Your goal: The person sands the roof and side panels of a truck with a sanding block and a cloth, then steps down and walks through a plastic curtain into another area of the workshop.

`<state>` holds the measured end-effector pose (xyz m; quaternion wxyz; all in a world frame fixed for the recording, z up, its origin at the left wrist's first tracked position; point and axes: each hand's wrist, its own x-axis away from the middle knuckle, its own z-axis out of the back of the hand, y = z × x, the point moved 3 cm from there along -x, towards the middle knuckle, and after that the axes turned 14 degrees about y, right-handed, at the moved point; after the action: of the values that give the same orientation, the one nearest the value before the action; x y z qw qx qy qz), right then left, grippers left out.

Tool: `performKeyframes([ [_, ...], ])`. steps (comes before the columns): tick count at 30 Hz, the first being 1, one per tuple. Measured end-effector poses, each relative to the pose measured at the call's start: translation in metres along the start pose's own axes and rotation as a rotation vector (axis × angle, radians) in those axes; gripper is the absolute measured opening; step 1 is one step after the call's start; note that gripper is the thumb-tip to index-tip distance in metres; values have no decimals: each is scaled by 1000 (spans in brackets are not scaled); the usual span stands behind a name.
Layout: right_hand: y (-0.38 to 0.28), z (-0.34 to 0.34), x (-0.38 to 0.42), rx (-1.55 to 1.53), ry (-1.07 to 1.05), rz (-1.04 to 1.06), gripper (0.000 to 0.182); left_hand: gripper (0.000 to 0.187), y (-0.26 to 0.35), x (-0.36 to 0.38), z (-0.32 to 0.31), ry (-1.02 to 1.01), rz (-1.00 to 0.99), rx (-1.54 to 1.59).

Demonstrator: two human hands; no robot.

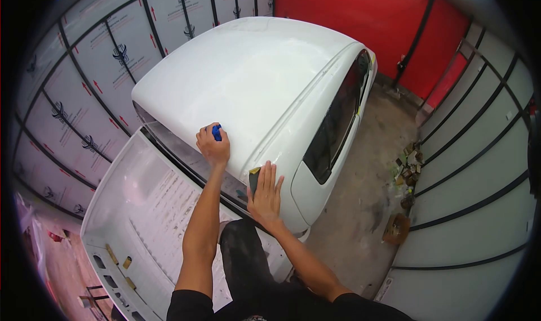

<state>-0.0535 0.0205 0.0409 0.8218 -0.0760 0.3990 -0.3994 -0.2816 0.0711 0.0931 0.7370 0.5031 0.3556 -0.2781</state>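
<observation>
A white pickup cab roof (pixel 242 79) spreads out before me. Near its rear edge, my left hand (pixel 214 143) is curled around a small blue object (pixel 217 132); the fingers cover most of it, and I cannot tell its kind. My right hand (pixel 265 198) lies with straight fingers at the rear corner of the roof, by the side pillar. Under its thumb and fingers is a folded piece of sandpaper (pixel 253 178), dark grey with a yellowish edge, against the white surface.
My knee (pixel 242 253) is over the white truck bed (pixel 152 208), behind the cab. Small yellowish blocks (pixel 111 254) lie near the tailgate. Panelled walls (pixel 112 56) stand left and right, with a red wall (pixel 344 17) ahead. Clutter (pixel 408 169) and a brown container (pixel 396 229) line the right wall.
</observation>
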Motion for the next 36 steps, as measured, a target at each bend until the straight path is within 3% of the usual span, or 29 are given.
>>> performKeyframes([
  [3,16,-2,-63,60,40,-15,84,24,2,-2,0,-7,-1,-7],
  [10,-3,10,-1,-70,30,-46,83,23,2,-3,-1,-17,9,3],
  [14,22,-4,-73,59,45,-20,85,23,2,-1,0,-23,13,3],
  [19,-1,7,-9,-18,-6,-81,88,23,4,-4,2,-28,16,30],
  [26,25,-1,-80,-5,114,-28,83,22,4,-2,2,-18,20,24],
  [31,0,9,-7,-85,22,-81,84,22,7,-4,3,-13,10,29],
  [36,19,-1,-74,-8,77,-28,85,23,7,-3,5,-5,13,33],
])
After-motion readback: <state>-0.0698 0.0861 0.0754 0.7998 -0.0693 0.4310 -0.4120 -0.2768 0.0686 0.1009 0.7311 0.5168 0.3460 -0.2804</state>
